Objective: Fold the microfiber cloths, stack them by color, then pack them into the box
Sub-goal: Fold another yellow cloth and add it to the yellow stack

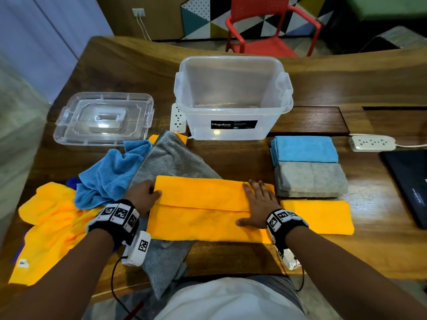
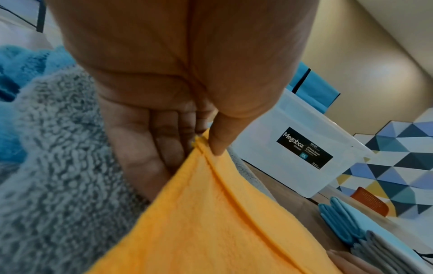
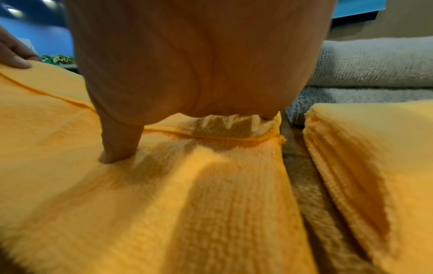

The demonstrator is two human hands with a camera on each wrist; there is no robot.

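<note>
**Two hands on one orange cloth, mid-fold**

Two hands work the orange microfiber cloth (image 1: 203, 211), which lies in front of the clear Megabox box (image 1: 233, 98) on the wooden table (image 1: 323, 88), its far half folded toward the person. The left hand (image 1: 143, 195) pinches the doubled left edge between thumb and fingers (image 2: 150, 148). The right hand (image 1: 258, 204) lies flat with fingers spread, pressing the right end down.

Under the orange cloth, nearer the box, lies an open grey cloth (image 1: 171, 158); left of the box are a crumpled blue cloth (image 1: 111, 174) and the box lid (image 1: 104, 118). Right of the box's front sit folded blue cloths (image 1: 305, 148), then folded grey cloths (image 1: 309, 179), then a folded orange cloth (image 1: 318, 215).
</note>
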